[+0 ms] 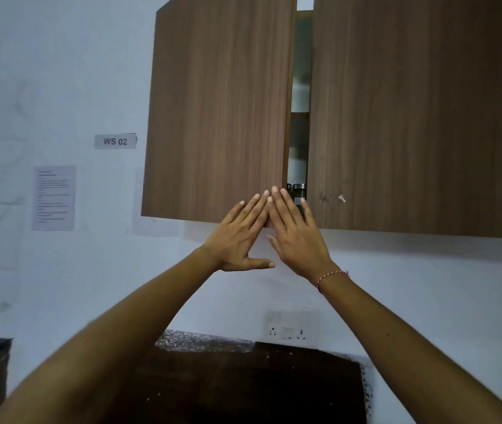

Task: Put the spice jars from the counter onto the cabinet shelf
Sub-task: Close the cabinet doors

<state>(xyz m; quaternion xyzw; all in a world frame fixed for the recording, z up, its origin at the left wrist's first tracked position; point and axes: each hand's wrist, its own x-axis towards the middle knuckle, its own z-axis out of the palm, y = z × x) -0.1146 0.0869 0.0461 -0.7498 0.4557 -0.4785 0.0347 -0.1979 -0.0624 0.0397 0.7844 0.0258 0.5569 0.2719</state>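
Note:
A brown wooden wall cabinet fills the upper view. Its left door (219, 111) stands slightly ajar, leaving a narrow gap beside the right door (421, 117). Through the gap, metal-lidded spice jars (299, 191) show on the lower cabinet shelf. My left hand (240, 237) lies flat with straight fingers against the left door's lower right corner. My right hand (298, 237) is raised beside it, fingers straight, reaching across the gap at the doors' lower edges. Neither hand holds anything.
Below is a dark counter (243, 384) with a speckled stone strip at the back. A wall socket (291, 330) sits under the cabinet. A "WS 02" label (115, 141) and a printed sheet (54, 198) hang on the white wall at the left.

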